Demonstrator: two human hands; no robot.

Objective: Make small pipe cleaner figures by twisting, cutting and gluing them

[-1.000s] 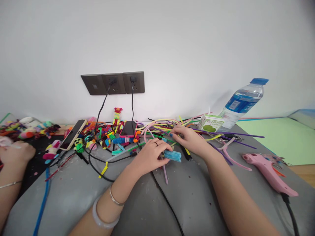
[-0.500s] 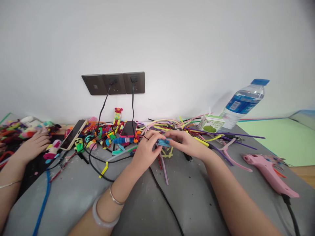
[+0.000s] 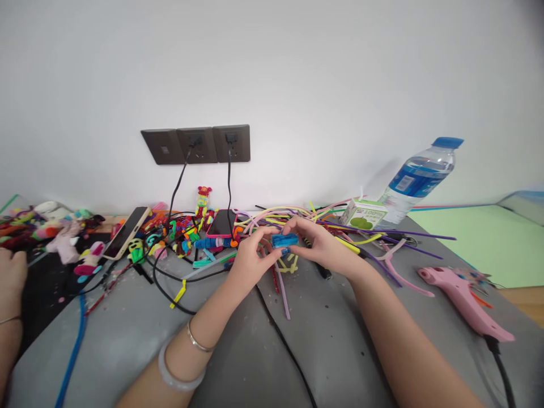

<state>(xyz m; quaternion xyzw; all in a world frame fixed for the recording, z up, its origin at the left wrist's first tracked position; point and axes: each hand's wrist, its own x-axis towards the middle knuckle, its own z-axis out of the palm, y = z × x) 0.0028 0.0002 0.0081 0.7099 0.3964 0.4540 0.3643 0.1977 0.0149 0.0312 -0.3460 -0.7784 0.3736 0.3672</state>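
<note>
My left hand [image 3: 254, 251] and my right hand [image 3: 313, 242] meet above the middle of the grey table, holding a small blue pipe-cleaner piece [image 3: 284, 241] between them. It is a short block, darker along one side, with strands lying side by side. The left thumb and fingers pinch its left end. At its right end are the right fingertips, closed on it. Just below hang a lilac pipe cleaner [image 3: 284, 292] and a pale yellow bent shape [image 3: 289, 264], both lying on the table.
A pink glue gun [image 3: 465, 303] lies at the right, near a leaning water bottle [image 3: 419, 178] and a green-white carton [image 3: 363, 214]. Loose pipe cleaners, phones [image 3: 127, 232] and fuzzy figures [image 3: 90, 260] crowd the back. Black cables [image 3: 283, 337] cross the table. Another person's hand [image 3: 12, 283] is far left.
The blue piece has turned and shows more of its broad side, with my fingers farther apart around it. The other person's hand has moved left and nearer, away from the fuzzy figures.
</note>
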